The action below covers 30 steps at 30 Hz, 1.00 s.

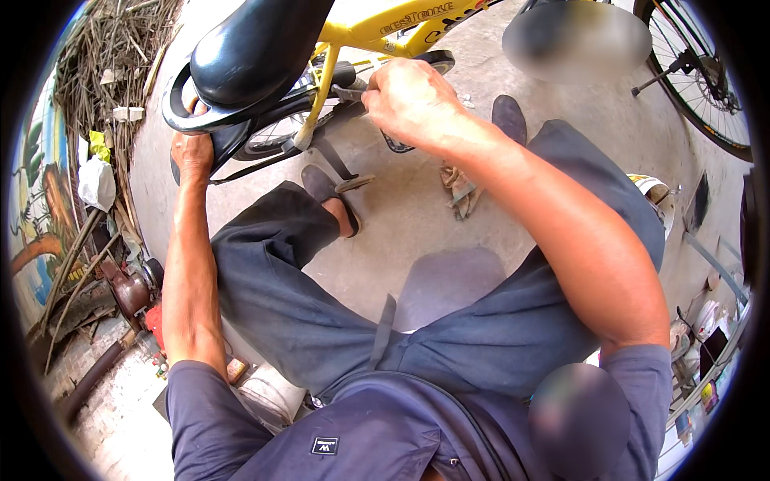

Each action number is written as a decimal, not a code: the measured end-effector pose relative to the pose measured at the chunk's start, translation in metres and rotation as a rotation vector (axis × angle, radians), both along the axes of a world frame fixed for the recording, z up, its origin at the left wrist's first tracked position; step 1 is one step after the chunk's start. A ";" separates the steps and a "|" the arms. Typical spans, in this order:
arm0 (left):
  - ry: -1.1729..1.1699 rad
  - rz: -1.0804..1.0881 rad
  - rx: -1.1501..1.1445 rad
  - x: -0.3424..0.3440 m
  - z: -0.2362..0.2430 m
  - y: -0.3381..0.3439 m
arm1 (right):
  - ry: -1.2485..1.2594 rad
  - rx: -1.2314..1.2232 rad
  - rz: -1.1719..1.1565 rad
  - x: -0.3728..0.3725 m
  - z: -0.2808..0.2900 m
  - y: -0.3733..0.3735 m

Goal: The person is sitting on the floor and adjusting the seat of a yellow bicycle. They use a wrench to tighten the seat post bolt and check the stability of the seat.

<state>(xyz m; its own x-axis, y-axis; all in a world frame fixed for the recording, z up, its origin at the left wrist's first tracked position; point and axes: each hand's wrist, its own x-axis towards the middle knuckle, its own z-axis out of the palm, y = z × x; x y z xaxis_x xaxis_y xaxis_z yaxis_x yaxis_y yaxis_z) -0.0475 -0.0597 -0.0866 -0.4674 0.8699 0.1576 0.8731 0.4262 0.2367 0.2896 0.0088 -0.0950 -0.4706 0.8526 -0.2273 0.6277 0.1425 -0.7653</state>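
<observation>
A yellow bicycle frame with a black saddle fills the upper middle. My left hand is wrapped round a black part beneath the saddle, beside a black loop; some fingers are hidden behind it. My right hand is closed on a dark grey flat tool, held against the bicycle's rear lower frame, near a yellow stay and the rear wheel. I cannot make out exactly what the tool is.
My shoes rest on the concrete floor, near a crumpled rag. Piled dry sticks and a rusty metal machine line the left. Another bicycle's wheel stands upper right; a white bucket and assorted clutter are on the right.
</observation>
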 end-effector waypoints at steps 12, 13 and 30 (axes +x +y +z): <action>-0.017 0.063 -0.035 -0.013 -0.005 0.000 | 0.072 0.064 -0.010 -0.023 0.001 0.019; -0.021 0.060 -0.036 -0.013 -0.005 0.001 | 0.075 0.070 -0.021 -0.024 -0.003 0.018; 0.189 -0.124 -0.052 -0.019 -0.014 -0.004 | 0.032 0.033 -0.005 -0.043 0.002 0.028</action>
